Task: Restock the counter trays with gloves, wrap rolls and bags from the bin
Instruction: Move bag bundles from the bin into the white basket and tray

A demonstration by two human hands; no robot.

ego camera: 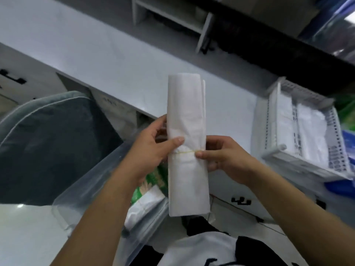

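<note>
A long folded bundle of white bags, bound round its middle by a thin yellow rubber band, stands upright in front of me above the counter edge. My left hand grips its left side, thumb across the front. My right hand holds its right side and pinches the band with thumb and finger. Below the hands sits the clear plastic bin, with green and white packets inside. At the right a white perforated tray on the counter holds white bags.
The pale counter runs across the view. A grey padded chair stands at the left. A blue tray lies partly under the white one. A grey shelf unit stands at the back. Cabinet drawers with black handles are below.
</note>
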